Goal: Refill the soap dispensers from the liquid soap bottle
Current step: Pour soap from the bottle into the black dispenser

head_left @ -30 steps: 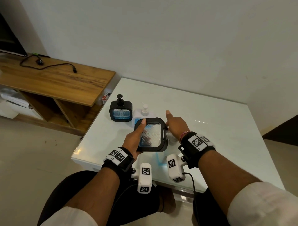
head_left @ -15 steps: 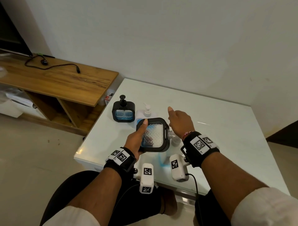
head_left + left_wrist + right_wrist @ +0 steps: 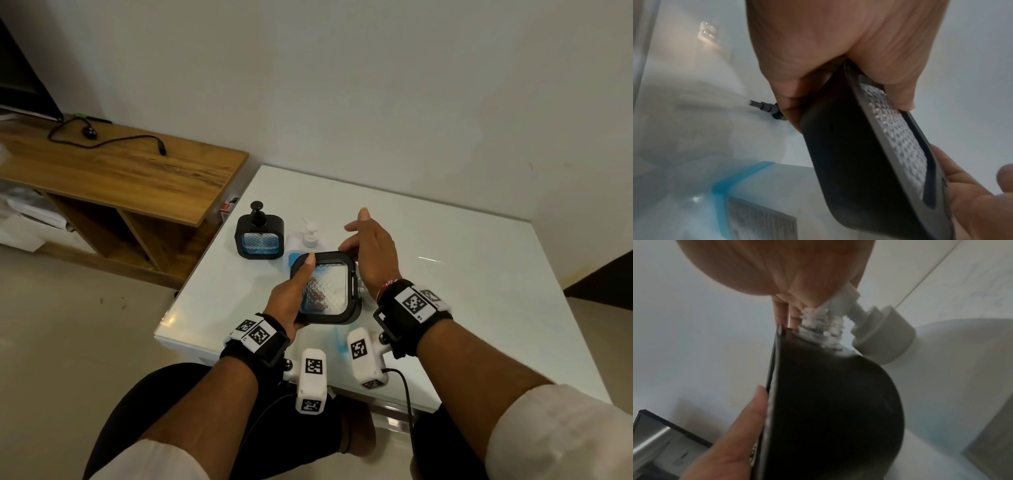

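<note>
My left hand point(image 3: 301, 281) grips a black square soap dispenser point(image 3: 325, 287) with a ribbed clear window, tipped on its side just above the white table point(image 3: 445, 291). The thumb lies across the window. Its clear neck point(image 3: 358, 291) points right and carries no pump. My right hand point(image 3: 366, 246) hovers at the dispenser's far right corner, fingers straight and spread, fingertips point(image 3: 785, 316) touching its edge. The white soap bottle point(image 3: 294, 246) with a blue label stands right behind the dispenser. A second black dispenser point(image 3: 259, 238) with its pump on stands to the left.
A wooden cabinet point(image 3: 120, 171) with a black cable on top stands left of the table. The wall runs along the table's far edge. A blue smear point(image 3: 339, 339) marks the table near its front edge. My knees are below that edge.
My right hand has left the dispenser's neck side and moved up to its far corner, fingers spreading. The left hand keeps hold of the dispenser, which is tipped a little more.
</note>
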A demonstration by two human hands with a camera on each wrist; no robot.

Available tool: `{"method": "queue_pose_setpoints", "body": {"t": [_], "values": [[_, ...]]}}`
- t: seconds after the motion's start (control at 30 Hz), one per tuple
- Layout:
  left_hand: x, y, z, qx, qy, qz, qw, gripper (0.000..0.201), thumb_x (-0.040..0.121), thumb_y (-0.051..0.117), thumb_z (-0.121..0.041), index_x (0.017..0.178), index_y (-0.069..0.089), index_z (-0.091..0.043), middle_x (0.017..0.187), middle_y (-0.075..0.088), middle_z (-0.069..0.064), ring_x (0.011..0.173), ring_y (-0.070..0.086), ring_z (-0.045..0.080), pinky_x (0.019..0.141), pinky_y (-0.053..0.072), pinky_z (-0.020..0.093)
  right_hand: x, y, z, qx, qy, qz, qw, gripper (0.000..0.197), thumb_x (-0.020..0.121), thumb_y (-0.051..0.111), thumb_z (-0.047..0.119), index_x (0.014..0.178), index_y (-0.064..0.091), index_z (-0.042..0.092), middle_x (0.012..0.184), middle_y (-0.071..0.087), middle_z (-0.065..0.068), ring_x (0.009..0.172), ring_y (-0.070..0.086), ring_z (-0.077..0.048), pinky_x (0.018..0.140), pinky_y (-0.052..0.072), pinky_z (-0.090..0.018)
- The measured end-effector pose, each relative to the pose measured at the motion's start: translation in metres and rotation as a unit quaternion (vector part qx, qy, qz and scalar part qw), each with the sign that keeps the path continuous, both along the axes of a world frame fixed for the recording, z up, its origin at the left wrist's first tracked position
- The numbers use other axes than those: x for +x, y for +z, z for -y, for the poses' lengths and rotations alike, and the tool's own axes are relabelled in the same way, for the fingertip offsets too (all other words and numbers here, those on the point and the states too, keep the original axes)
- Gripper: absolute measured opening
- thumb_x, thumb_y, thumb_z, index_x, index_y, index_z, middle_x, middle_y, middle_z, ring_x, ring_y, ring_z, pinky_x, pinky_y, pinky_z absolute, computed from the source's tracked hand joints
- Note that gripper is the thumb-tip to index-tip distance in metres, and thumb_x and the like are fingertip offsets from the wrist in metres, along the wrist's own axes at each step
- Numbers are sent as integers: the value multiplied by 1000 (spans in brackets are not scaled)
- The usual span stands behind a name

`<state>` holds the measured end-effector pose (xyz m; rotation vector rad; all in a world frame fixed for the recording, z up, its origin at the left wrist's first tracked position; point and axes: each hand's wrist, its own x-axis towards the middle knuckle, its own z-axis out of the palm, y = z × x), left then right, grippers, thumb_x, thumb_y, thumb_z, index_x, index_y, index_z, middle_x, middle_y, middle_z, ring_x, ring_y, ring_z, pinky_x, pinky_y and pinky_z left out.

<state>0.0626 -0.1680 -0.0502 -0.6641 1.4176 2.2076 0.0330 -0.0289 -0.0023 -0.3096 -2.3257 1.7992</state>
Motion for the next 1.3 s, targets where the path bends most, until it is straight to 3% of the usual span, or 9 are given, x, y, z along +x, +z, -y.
{"method": "queue_pose_setpoints", "body": {"t": [0.1,0.23,0.3,0.53,0.7,0.93,1.1,1.3], "values": [[0,-1,2,-6,6,2,1000,83,57,78,-64,123,70,-15,113,77,7,104,73,27,84,61,42,0,3,0,-37,5,-4,999,54,100,29,56,102,65,15,87,70,-13,89,66,-27,88,54,-43],[-2,0,5,0,9,5,1000,77,62,77,-64,121,70,-16,112,78,6,105,73,27,82,61,40,-1,6,3,-53,14,-19,998,66,90,25,65,107,63,14,94,70,-11,95,66,-24,86,51,-36],[-3,0,4,2,6,6,1000,74,63,77,-63,120,71,-16,111,78,7,104,74,27,80,62,40,-1,5,3,-38,11,-27,999,62,93,27,62,105,64,14,92,69,-11,94,65,-25,85,52,-37],[-2,-4,4,-10,2,-3,1000,95,45,82,-71,123,71,-17,113,78,6,107,73,28,98,57,50,0,3,3,-1,24,-38,999,64,90,27,64,94,67,15,87,70,-10,89,66,-24,87,53,-41],[-3,-3,5,-6,2,0,1000,85,54,79,-67,123,70,-17,113,78,6,108,73,29,96,58,49,-3,6,1,-27,34,-18,999,67,88,26,67,94,68,15,87,70,-10,89,66,-26,85,53,-42],[-2,-3,3,2,-2,4,1000,79,60,77,-63,123,69,-16,112,78,7,105,73,29,88,60,45,1,0,3,24,58,-30,998,66,85,30,71,88,66,16,81,68,-9,82,66,-25,84,54,-42],[-3,-4,4,3,-4,6,1000,76,64,76,-63,124,69,-16,113,78,8,106,73,29,90,61,46,-1,4,0,4,62,-28,998,66,87,27,70,92,67,18,86,70,-8,87,66,-21,85,51,-35],[-6,-8,3,-1,-8,3,1000,84,58,79,-66,126,69,-17,115,77,7,109,72,30,98,57,50,3,-1,3,35,53,-36,997,72,78,30,78,92,64,16,79,67,-1,78,63,-15,83,52,-38]]}}
